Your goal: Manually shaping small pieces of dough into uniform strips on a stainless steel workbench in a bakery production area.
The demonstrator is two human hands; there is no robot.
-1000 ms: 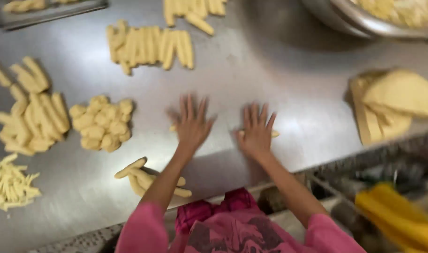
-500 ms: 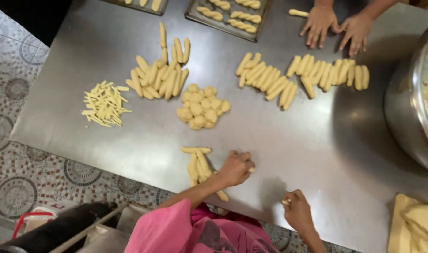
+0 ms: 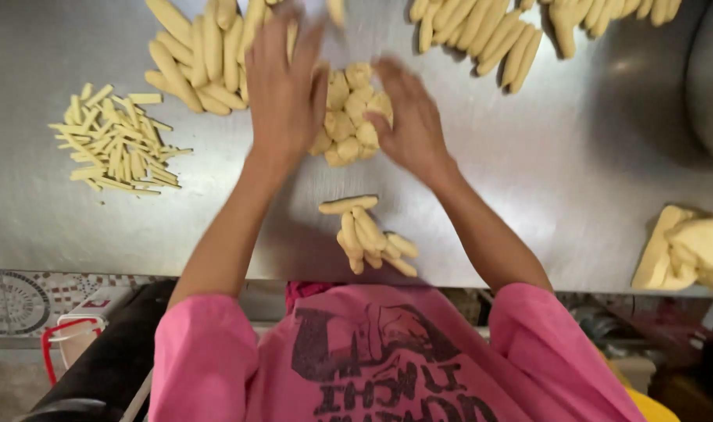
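A pile of small pale dough lumps (image 3: 355,98) lies in the middle of the steel table (image 3: 528,164). My left hand (image 3: 282,86) is flat with fingers spread, just left of the pile and touching its edge. My right hand (image 3: 407,117) rests against the pile's right side with fingers slightly curved; I see nothing gripped in it. Closer to me, near the table's front edge, lies a small heap of rolled dough fingers (image 3: 368,234), between my forearms.
Thin cut dough strips (image 3: 114,141) lie at the left. Rows of rolled dough logs sit at the back left (image 3: 192,55) and back right (image 3: 481,39). A folded dough slab (image 3: 688,246) is at the right front; a large metal bowl (image 3: 712,78) stands at the right edge.
Both hands have left the front edge by the rolled dough fingers and reached forward to the pile of dough lumps. The view has shifted closer.
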